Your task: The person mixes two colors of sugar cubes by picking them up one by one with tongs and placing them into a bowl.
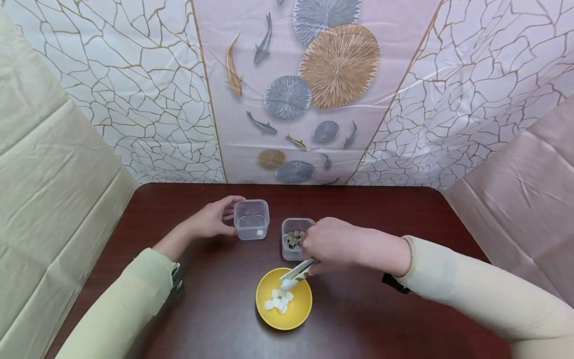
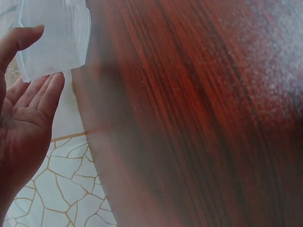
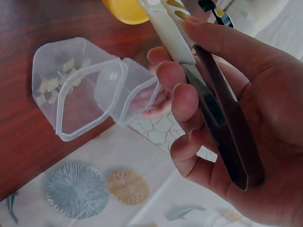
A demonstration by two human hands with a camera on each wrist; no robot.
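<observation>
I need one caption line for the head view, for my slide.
Right hand dips tongs into yellow bowl of white cubes; left hand steadies clear container.

Bright, even light throughout; the head view bows at its edges, the desk (image 2: 199, 118) blurs in the left wrist view under whitish glare, shadows soft

A dark reddish-brown wood table (image 1: 385, 209), w/ rounded far corners, is set vs. a draped backdrop. At far centre a pale pink sheet (image 1: 314, 75) is hung, printed w/ grey and tan round fans & small fish. It is flanked left & right by white sheets (image 1: 134, 89) veined w/ gold crackle lines. A cream cloth (image 1: 49, 199) is hung at the left, a dusty-pink cloth (image 1: 529, 199) at the right. Lighting is even; soft sheen is seen on the tabletop.
</observation>
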